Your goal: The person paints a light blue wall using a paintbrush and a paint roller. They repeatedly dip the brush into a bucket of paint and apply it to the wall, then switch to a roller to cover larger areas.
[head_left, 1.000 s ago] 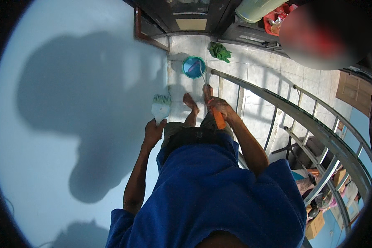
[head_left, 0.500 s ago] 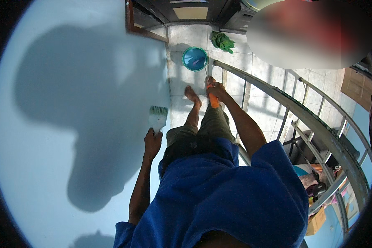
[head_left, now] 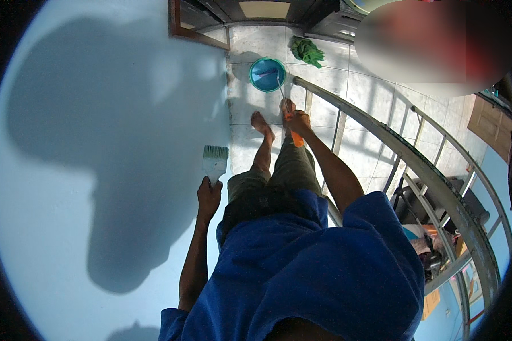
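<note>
A pale blue wall [head_left: 40,244] fills our left side, a broad shadow [head_left: 125,199] lying across it, and a tiled floor [head_left: 324,88] runs along its foot. We see the left hand [head_left: 209,196] closed round the handle of a brush [head_left: 215,163], bristles pointing away from the body. The right hand [head_left: 298,122] grips the orange handle of a roller [head_left: 297,138], whose head lies within the mouth of the blue bucket [head_left: 251,78] on the floor; whether that head is dipped or only propped, we cannot quite tell.

We judge that a sharp sideways pull could snag the roller on the rim and tip the bucket. A careless step could do the same, since the right foot [head_left: 288,106] stands near it. Lifting the roller too wet could drip on that foot.

On the right, the rail [head_left: 375,126] curves in beside the forearm and ends near the bucket, so we find little elbow room there. Ahead, a brown frame [head_left: 205,40] and a green cloth [head_left: 308,52] bound the reach.
</note>
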The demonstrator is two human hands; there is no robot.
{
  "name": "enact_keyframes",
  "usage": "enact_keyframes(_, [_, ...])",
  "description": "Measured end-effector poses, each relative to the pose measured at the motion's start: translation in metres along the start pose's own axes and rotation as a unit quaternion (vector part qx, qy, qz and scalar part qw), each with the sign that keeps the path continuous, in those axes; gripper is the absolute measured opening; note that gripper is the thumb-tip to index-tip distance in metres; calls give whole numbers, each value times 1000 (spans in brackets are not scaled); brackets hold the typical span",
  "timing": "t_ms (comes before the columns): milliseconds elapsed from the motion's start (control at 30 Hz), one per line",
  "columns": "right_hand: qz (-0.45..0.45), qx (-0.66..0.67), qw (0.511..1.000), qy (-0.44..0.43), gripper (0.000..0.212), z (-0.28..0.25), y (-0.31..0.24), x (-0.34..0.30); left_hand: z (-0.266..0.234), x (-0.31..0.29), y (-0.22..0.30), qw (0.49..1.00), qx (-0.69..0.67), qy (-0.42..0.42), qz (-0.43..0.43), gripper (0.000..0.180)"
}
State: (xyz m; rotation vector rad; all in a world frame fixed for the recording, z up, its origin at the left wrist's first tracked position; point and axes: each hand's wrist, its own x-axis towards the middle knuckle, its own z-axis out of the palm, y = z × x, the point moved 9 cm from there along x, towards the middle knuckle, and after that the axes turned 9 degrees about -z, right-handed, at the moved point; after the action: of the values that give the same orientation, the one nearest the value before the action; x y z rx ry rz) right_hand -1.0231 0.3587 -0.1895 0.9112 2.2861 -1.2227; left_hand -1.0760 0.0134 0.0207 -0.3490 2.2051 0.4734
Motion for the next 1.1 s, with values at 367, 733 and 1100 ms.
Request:
enact_keyframes(367, [-78, -76, 993, 43, 82, 63, 47, 54, 14, 0, -22, 999, -23, -26, -38, 24])
enact_keyframes(733, [49, 35, 998, -26, 79, 45, 32, 40, 24, -3, -32, 999, -32, -22, -25, 26])
enact_keyframes(1100, [137, 332, 930, -83, 35, 46, 24, -12, 19, 2, -17, 999, -43, -5, 5, 28])
